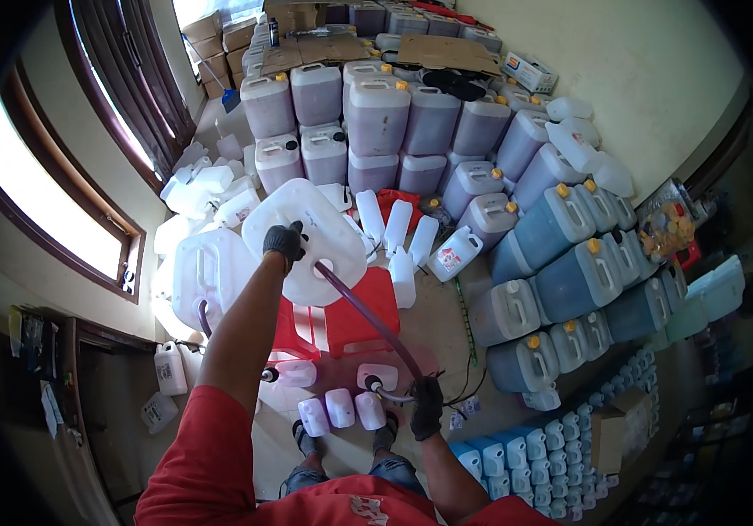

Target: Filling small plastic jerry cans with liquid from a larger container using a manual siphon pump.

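Observation:
My left hand (284, 243), in a black glove, is closed round the handle of a large translucent white jerrycan (337, 215). The can rests on or above a red plastic stool (363, 311); contact is hard to tell. A purple-tinted hose (363, 316) runs from the can's opening down to my right hand (427, 408), also black-gloved and closed round it. Its lower part bends toward a black fitting (374, 383) by a small container lying on the floor. Three small pale-pink containers (340, 408) stand near my feet. Another large white jerrycan (210, 272) with its own hose stands at the left.
Stacked jerrycans of purple liquid (376, 118) fill the back. Dark blue-green ones (578, 280) stand at right, above rows of small light-blue jugs (525, 456). Empty white bottles (398, 223) lie beyond the stool. A thin cable (464, 324) crosses the floor.

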